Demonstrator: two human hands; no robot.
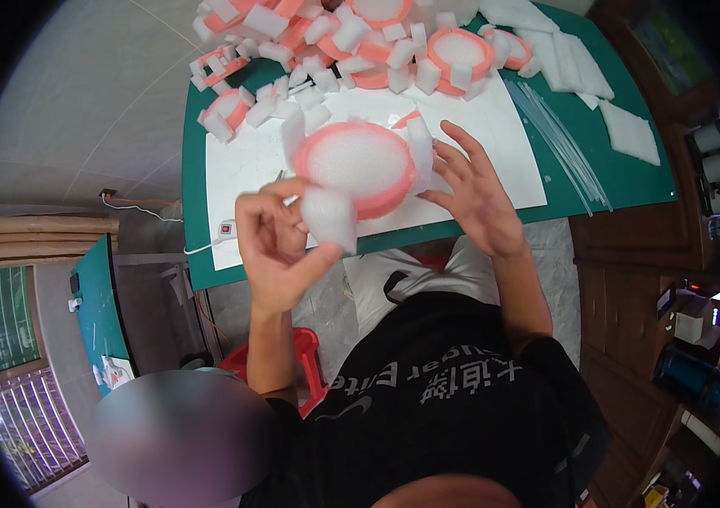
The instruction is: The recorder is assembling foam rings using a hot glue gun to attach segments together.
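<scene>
A round pink foam ring (387, 203) with a white foam disc (358, 162) filling it is tilted between my hands, above the table's near edge. White foam blocks stand around its rim. My left hand (273, 241) has its thumb and fingers bent around a white foam block (330, 222) at the ring's near left side. My right hand (480, 190) is at the ring's right, fingers spread apart, beside another white foam block (420, 152). Its fingertips are close to that block; whether they press on it I cannot tell.
Several pink rings with white blocks (460, 52) are heaped at the table's far side. Clear glue sticks (559, 144) and white padding sheets (631, 131) lie on the right of the green mat (631, 182). A red stool (311, 368) stands below. A blurred round shape (182, 436) is at lower left.
</scene>
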